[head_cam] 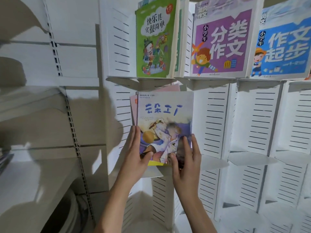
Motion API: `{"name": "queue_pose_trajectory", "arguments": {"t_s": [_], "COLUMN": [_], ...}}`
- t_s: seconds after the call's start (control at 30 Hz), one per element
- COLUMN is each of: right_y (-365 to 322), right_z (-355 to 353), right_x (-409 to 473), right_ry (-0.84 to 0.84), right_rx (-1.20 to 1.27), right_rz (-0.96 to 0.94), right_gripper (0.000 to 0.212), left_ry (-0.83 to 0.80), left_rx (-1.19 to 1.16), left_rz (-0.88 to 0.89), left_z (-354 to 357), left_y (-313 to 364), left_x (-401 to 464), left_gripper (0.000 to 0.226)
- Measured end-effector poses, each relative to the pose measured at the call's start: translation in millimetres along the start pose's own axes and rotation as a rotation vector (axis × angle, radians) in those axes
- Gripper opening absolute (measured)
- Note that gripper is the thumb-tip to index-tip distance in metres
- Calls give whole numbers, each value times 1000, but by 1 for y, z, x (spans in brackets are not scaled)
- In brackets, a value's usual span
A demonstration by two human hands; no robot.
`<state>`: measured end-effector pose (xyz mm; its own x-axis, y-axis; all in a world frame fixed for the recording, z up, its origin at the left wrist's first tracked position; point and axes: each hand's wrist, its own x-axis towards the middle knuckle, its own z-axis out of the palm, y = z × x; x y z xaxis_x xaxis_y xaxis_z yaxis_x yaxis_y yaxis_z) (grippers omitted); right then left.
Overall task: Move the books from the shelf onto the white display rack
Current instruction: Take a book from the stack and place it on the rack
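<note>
Both hands (168, 152) hold books (165, 118) on rack ledge (151, 173)

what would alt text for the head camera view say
Two hands, left hand and right hand, hold a picture book at its bottom edge against a white display rack. Three books stand on the rack's ledge above: green, purple, blue.

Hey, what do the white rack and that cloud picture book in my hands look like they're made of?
White display rack: looks like thin sheet metal or rigid plastic, matte white, with punched slots and folded ledges; which one I cannot tell. Picture book: paper with a smooth printed cover, faintly glossy; thin, seemingly softcover. Left hand and right hand hold its lower edge.
</note>
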<state>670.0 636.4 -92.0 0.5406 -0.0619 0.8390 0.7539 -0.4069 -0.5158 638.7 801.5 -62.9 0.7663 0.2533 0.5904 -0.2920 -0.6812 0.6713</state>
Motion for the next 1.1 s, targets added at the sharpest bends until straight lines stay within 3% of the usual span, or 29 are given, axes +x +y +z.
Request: {"name": "queue_pose_trajectory", "arguments": {"t_s": [0.13, 0.27, 0.47, 0.67, 0.9, 1.1], "right_y": [2, 0, -2, -12, -8, -9], "right_z": [6, 14, 11, 11, 24, 27], "right_x": [-8, -22, -22, 4, 16, 15], "right_ry": [-6, -88, -127, -114, 38, 11], "right_rx": [-86, -98, -92, 18, -60, -28], "right_rz": [-39, -36, -1, -8, 0, 27], "right_gripper": [60, 69, 87, 75, 74, 68], "left_ry": [-37, -27, -48, -65, -93, -101], "left_rx": [41, -20, -132, -185, -224, -246], "left_rz": [-56, -159, -95, -98, -186, -204], "left_z": [8, 6, 7, 4, 1, 7], "left_y": [-4, 5, 19, 23, 28, 25], "left_x": [7, 7, 2, 2, 1, 2], "left_gripper": [92, 75, 62, 52, 60, 68]}}
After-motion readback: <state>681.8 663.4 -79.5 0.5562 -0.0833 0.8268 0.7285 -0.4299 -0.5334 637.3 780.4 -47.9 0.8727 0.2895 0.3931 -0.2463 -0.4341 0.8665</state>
